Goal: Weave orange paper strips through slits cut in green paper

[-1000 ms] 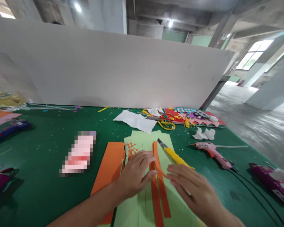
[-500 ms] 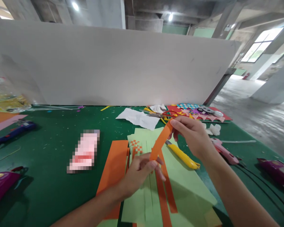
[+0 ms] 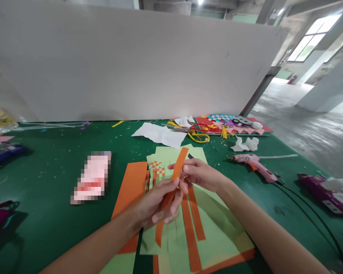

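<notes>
My left hand [image 3: 164, 203] is closed around an orange paper strip [image 3: 180, 163], which slants up and away from me, its lower end hanging below my fingers. My right hand [image 3: 202, 175] pinches the same strip just above, one fingertip showing behind it. Under both hands lie light green paper sheets [image 3: 220, 224] with slits cut in them. Two more orange strips [image 3: 191, 236] rest on the green paper. A small orange-and-white checkered weave [image 3: 157, 168] sits at its upper left. A wide orange sheet [image 3: 131, 198] lies left of it.
Scissors [image 3: 198, 133] and torn white paper [image 3: 160, 134] lie behind the green sheets. To the right are a pink glue gun [image 3: 258, 165] with its cord and a purple glue gun [image 3: 328, 194]. A blurred pink item [image 3: 93, 179] lies left. A white board [image 3: 131, 64] stands across the back.
My right hand has come down from the strip's far end toward my left hand. The strip now extends below my left hand. My view has tilted down, and the yellow cutter is now mostly hidden.
</notes>
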The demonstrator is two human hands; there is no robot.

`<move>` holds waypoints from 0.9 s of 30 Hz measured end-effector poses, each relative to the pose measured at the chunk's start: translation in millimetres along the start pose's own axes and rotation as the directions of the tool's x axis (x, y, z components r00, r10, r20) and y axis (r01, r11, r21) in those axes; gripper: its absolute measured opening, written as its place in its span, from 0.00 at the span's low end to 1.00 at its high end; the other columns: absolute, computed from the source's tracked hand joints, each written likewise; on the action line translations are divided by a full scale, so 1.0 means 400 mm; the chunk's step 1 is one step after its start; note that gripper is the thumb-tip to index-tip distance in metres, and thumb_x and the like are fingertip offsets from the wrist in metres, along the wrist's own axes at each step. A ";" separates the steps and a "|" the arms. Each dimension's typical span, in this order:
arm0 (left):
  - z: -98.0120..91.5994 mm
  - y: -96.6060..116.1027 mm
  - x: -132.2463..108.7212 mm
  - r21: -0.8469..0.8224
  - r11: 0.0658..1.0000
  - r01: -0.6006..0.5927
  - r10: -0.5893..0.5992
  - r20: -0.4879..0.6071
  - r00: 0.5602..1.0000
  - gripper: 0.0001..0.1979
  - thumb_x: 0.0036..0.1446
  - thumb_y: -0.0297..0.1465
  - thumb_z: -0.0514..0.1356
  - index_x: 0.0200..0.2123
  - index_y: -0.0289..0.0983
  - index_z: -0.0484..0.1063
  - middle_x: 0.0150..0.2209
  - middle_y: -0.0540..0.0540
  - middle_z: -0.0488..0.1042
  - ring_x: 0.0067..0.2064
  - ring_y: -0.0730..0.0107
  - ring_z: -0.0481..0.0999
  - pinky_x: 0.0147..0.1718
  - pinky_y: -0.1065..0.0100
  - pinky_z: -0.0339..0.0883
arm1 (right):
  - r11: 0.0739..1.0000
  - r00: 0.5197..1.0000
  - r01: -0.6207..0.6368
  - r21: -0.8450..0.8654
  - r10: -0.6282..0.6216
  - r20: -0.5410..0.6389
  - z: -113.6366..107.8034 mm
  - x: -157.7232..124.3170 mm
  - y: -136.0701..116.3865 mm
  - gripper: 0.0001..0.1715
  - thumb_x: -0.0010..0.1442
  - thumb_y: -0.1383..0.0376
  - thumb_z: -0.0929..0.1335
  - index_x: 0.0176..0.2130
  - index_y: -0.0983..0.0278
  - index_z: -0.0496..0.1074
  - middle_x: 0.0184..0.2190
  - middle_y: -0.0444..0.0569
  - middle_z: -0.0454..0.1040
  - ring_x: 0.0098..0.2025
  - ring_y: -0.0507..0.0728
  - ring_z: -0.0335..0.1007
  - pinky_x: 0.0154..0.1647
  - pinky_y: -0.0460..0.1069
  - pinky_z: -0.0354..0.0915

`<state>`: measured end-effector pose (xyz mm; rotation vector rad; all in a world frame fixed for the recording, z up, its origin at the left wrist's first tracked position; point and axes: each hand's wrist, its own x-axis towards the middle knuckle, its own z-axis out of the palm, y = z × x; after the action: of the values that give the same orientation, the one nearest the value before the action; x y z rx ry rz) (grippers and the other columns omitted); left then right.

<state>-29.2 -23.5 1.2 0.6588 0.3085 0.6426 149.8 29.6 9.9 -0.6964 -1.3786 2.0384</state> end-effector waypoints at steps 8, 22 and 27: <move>-0.020 -0.004 0.003 -0.048 0.993 0.108 -0.103 0.100 0.990 0.18 0.68 0.38 0.49 0.40 0.32 0.72 0.22 0.49 0.76 0.12 0.80 0.69 0.18 0.76 0.68 | 0.997 0.999 0.000 0.079 0.004 -0.040 0.004 -0.008 0.014 0.19 0.54 0.58 0.73 0.42 0.67 0.78 0.20 0.41 0.69 0.22 0.46 0.62 0.24 0.43 0.56; -0.016 -0.022 0.016 0.103 0.993 -0.064 0.075 -0.105 0.992 0.13 0.68 0.36 0.50 0.39 0.33 0.70 0.22 0.49 0.76 0.18 0.73 0.77 0.28 0.69 0.74 | 0.996 0.994 -0.025 0.081 0.033 -0.104 0.037 -0.009 0.023 0.17 0.56 0.56 0.72 0.36 0.69 0.78 0.16 0.38 0.60 0.20 0.45 0.50 0.22 0.42 0.49; 0.008 -0.024 0.016 0.269 0.963 -0.008 0.081 -0.260 0.962 0.10 0.64 0.33 0.57 0.46 0.34 0.67 0.19 0.52 0.75 0.16 0.75 0.74 0.28 0.70 0.73 | 0.998 0.980 -0.050 0.048 0.059 -0.192 0.041 -0.014 0.029 0.19 0.55 0.55 0.72 0.36 0.69 0.79 0.17 0.39 0.61 0.20 0.44 0.49 0.20 0.43 0.44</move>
<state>-18.5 -26.8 -2.9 0.8385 0.6431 0.7431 140.4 11.4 4.9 -0.8969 -1.2137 1.9779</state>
